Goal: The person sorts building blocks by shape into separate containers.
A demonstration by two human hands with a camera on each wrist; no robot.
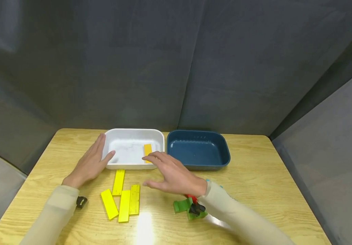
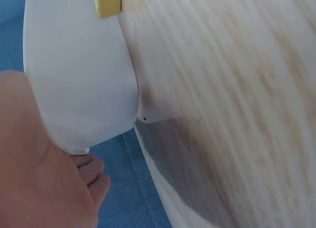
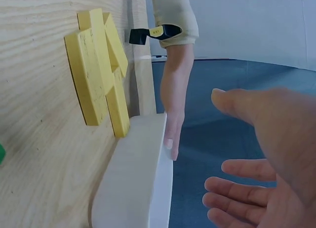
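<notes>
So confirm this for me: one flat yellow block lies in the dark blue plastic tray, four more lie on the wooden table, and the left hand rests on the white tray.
Not quite. The head view shows the flat yellow block lying in the white rectangular plastic tray, not the dark blue plastic tray. The rest holds: four yellow blocks on the wooden table, left hand on the white tray.

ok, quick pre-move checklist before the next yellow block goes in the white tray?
1. Right hand free: ok, fingers straight, holding nothing, over the table near the tray's front rim.
2. White tray steadied: ok, left hand rests flat against its left end.
3. Room in tray: ok, only one yellow block inside, at the right.
4. Blocks within reach: ok, four yellow blocks lie in front of the tray.
5. Blue tray out of the way: ok, beside the white tray, holding nothing.
</notes>
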